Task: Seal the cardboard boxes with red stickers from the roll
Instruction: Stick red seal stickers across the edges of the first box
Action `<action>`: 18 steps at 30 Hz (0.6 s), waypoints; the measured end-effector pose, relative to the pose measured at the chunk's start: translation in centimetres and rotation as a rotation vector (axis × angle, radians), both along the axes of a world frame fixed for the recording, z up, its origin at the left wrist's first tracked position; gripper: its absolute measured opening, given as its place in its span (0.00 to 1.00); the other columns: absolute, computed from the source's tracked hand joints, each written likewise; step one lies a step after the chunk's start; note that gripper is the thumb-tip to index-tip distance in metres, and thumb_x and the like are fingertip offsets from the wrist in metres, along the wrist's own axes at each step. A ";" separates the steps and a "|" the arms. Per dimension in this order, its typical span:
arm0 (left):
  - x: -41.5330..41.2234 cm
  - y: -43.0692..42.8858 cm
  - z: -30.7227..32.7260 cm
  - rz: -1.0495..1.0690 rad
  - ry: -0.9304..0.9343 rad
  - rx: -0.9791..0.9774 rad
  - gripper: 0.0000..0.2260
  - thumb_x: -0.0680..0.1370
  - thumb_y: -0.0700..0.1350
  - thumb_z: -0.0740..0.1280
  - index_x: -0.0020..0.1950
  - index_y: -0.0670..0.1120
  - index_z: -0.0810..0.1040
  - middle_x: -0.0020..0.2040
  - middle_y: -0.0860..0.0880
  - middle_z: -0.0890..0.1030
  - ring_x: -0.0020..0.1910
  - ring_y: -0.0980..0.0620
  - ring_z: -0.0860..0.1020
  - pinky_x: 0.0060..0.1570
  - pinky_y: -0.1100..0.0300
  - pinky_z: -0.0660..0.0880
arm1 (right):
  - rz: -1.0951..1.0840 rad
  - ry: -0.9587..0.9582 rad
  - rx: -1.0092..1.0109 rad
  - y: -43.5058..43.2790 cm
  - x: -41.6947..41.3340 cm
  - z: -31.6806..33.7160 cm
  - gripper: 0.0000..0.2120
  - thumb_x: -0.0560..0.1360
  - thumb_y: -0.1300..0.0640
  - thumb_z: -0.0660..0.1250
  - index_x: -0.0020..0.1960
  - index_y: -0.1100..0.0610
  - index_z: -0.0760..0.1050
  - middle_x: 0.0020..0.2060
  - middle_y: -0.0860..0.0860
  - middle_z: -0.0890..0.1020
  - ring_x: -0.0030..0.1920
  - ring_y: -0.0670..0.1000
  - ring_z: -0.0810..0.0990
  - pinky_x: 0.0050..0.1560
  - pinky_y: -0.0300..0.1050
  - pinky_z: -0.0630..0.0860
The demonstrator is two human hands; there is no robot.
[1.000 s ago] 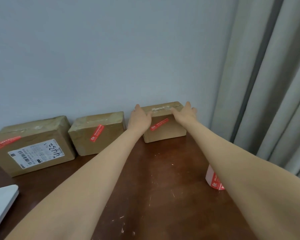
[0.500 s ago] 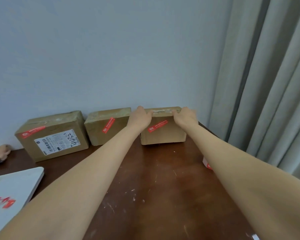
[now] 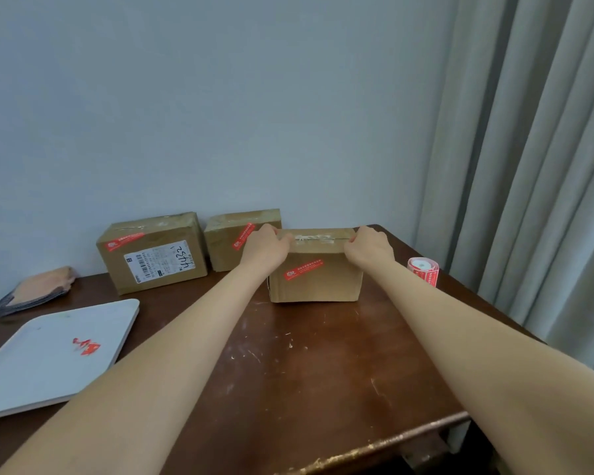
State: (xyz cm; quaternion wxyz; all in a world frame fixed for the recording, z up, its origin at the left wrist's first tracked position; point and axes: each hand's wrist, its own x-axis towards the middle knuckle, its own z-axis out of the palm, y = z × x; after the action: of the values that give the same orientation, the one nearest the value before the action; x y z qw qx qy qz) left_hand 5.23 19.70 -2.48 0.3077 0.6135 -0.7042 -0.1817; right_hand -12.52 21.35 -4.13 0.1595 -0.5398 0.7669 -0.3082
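Head view shows 3 cardboard boxes, each with 1 red sticker on its front face, so the sealing looks close to finished for what is in sight. The held box (image 3: 316, 286) sits on the tabletop (image 3: 323, 371), its red sticker (image 3: 304, 269) slanting across the front. Along its top seam (image 3: 314, 238) runs only pale, ragged tape and no red, so that seam may yet want a sticker.

The left hand (image 3: 266, 250) and right hand (image 3: 369, 248) grip the top corners of the held box, fingers (image 3: 279, 238) curled over its upper edge and clamped on the cardboard. The middle box (image 3: 227, 248) stands just left of the held box and behind it, and the labelled box (image 3: 151, 255) stands further left. The roll (image 3: 423, 269) stands on end to the right of the held box, apart from it and untouched. A white tray (image 3: 48, 371) lies well to its left.
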 end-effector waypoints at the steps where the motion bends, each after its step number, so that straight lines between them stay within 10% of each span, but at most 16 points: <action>1: 0.3 0.2 -0.2 0.002 -0.002 0.002 0.22 0.80 0.51 0.58 0.70 0.41 0.66 0.53 0.46 0.76 0.45 0.51 0.74 0.44 0.59 0.69 | 0.005 0.001 0.000 0.3 0.2 0.0 0.12 0.76 0.60 0.57 0.57 0.61 0.72 0.59 0.61 0.74 0.46 0.58 0.73 0.33 0.43 0.64; 18: 1.5 0.5 -2.1 -0.008 -0.075 -0.011 0.20 0.80 0.54 0.58 0.65 0.43 0.72 0.60 0.40 0.75 0.48 0.46 0.78 0.44 0.57 0.71 | 0.089 -0.014 0.016 1.4 0.4 0.1 0.32 0.73 0.43 0.66 0.71 0.56 0.64 0.67 0.58 0.64 0.56 0.58 0.74 0.49 0.47 0.70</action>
State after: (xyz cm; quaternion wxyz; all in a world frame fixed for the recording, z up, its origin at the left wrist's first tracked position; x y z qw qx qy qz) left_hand 6.72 20.18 -4.60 0.2836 0.6153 -0.7188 -0.1558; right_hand -12.17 22.78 -3.99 0.1825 -0.5698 0.7436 -0.2985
